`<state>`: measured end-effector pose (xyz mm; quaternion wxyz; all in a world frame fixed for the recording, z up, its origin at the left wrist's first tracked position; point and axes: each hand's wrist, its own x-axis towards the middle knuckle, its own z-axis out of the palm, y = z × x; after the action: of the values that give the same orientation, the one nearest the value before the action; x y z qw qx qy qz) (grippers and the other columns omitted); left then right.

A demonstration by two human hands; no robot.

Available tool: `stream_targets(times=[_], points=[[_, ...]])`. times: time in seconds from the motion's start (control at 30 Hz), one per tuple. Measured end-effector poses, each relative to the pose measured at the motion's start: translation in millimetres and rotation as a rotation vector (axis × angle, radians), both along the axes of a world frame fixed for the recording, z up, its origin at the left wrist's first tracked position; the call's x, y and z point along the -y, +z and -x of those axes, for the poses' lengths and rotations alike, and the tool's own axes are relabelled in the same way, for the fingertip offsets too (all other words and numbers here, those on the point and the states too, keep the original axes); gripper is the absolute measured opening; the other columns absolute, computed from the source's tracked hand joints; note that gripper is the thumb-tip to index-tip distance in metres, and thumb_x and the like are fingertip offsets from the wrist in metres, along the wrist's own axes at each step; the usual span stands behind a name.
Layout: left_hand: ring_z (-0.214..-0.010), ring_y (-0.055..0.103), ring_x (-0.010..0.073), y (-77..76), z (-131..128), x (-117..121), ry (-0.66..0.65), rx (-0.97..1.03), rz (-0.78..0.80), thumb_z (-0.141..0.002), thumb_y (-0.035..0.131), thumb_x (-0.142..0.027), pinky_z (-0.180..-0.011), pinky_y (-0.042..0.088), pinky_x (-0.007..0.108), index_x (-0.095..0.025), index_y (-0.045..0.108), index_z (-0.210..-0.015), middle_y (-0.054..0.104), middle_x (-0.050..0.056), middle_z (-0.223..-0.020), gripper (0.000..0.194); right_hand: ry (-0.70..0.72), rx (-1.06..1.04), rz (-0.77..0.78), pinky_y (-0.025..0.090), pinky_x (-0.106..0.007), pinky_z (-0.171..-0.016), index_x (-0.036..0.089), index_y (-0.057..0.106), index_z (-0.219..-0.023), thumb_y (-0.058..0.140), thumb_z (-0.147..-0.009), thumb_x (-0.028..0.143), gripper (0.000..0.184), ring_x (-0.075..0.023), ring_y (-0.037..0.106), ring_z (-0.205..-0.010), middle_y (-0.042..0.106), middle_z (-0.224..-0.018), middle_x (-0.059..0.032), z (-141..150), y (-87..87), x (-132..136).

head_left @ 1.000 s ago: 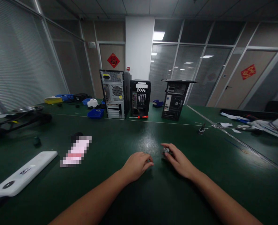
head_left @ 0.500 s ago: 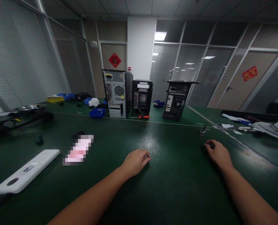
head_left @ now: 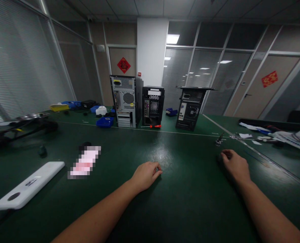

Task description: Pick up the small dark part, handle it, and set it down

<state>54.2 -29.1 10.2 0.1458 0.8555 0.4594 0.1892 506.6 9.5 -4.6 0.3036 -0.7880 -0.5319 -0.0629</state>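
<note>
My left hand (head_left: pixel 146 175) rests on the dark green table (head_left: pixel 185 202) near the middle, its fingers curled in with nothing visible in them. My right hand (head_left: pixel 236 166) lies further right on the table. Its fingers are pinched together at the tips, and whatever is under them is hidden. A small metal object (head_left: pixel 218 139) stands on the table just beyond the right hand, apart from it.
Three computer towers (head_left: pixel 126 100) stand at the back, with a red-handled screwdriver (head_left: pixel 155 126) and blue bins (head_left: pixel 103 121) beside them. A white flat device (head_left: pixel 28 189) lies at the near left. Papers and cloth (head_left: pixel 289 136) lie on the right-hand table.
My right hand slid from beside the left hand out to the right, taking along a small grey part seen at its fingertips earlier. The left hand stayed put.
</note>
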Motion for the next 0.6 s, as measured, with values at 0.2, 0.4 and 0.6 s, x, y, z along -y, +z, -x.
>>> stream_targets(times=[0.2, 0.4, 0.6], points=[[-0.088, 0.064, 0.0198, 1.9, -0.6, 1.0, -0.004, -0.005, 0.007, -0.096, 0.06, -0.033, -0.077, 0.044, 0.028, -0.022, 0.069, -0.101, 0.07, 0.002, -0.088, 0.015, 0.014, -0.034, -0.025, 0.05, -0.04, -0.081, 0.019, 0.071, -0.114, 0.053, -0.088, 0.048, 0.042, -0.0295, 0.069, -0.091, 0.076, -0.1, -0.0123, -3.9, -0.4, -0.3], [-0.088, 0.065, 0.0203, 2.6, -0.9, 1.2, -0.002, -0.007, 0.015, -0.096, 0.06, -0.032, -0.077, 0.045, 0.028, -0.023, 0.069, -0.101, 0.07, 0.002, -0.087, 0.014, -0.005, -0.055, -0.051, 0.05, -0.04, -0.078, 0.018, 0.072, -0.108, 0.053, -0.087, 0.048, 0.041, -0.0294, 0.069, -0.089, 0.076, -0.098, -0.0126, -2.8, -0.4, -0.2], [-0.087, 0.064, 0.0202, 0.2, -0.1, 0.3, -0.003, -0.001, 0.005, -0.096, 0.06, -0.033, -0.077, 0.045, 0.028, -0.023, 0.069, -0.1, 0.07, 0.002, -0.087, 0.015, -0.007, -0.091, -0.017, 0.049, -0.04, -0.075, 0.017, 0.074, -0.107, 0.055, -0.084, 0.051, 0.044, -0.0305, 0.068, -0.087, 0.075, -0.097, -0.0141, -1.0, 2.0, 1.5]])
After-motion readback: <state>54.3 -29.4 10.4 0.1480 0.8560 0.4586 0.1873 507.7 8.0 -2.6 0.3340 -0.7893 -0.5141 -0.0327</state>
